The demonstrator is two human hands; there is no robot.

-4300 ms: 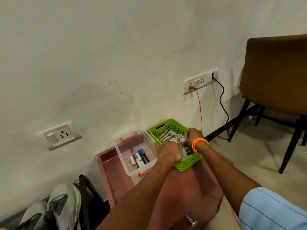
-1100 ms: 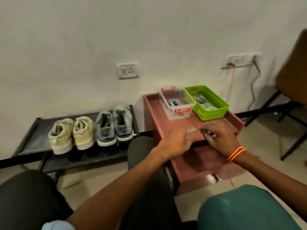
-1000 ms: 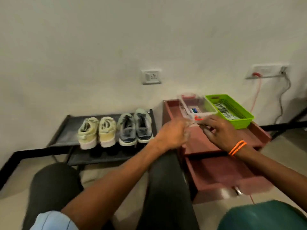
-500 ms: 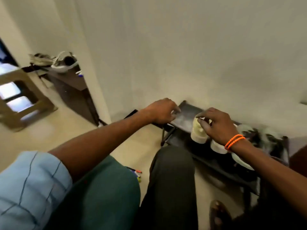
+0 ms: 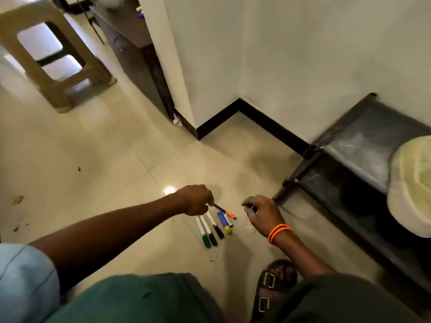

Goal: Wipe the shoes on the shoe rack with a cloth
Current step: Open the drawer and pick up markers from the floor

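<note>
The left hand pinches the end of a thin pen with an orange tip just above a row of markers lying on the tiled floor. The right hand, an orange band at its wrist, has its fingers curled round something small and pale that is too tiny to identify, close to the corner leg of the black shoe rack. A pale yellow-green shoe sits on the rack's upper shelf at the right edge, well apart from both hands; no cloth can be made out with certainty.

Soft indoor light, ceiling glare on floor tiles, blurred edges.
</note>
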